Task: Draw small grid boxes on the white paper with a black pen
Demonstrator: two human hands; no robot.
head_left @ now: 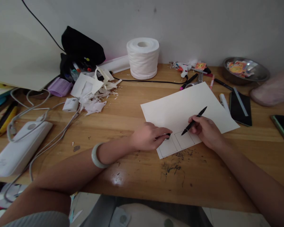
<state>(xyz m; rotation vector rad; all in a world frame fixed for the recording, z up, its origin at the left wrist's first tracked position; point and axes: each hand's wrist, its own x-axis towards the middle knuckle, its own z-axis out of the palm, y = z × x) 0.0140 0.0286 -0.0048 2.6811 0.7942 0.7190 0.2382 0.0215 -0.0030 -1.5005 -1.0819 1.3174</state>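
Observation:
In my right hand (204, 127) is a slim black marker pen (190, 125), held in a writing grip with its lower tip at the paper. I cannot tell whether the tip touches. My left hand (149, 136), with a pale bangle on its wrist, is closed and pinches a small black pen cap (168, 135) between thumb and forefinger. Beneath both hands lies a white sheet of paper (180, 107), set at an angle. Two rectangles are drawn in thin black lines near its lower edge; my left hand hides part of the left one.
A white paper roll (143, 60) stands by the wall. Paper scraps (92, 91), a white power bank (21, 148) and cables lie left. Behind the sheet are a glue gun (183, 69) and scissors (200, 78). Rightward are a metal bowl (262, 74) and a dark phone-like slab (240, 108).

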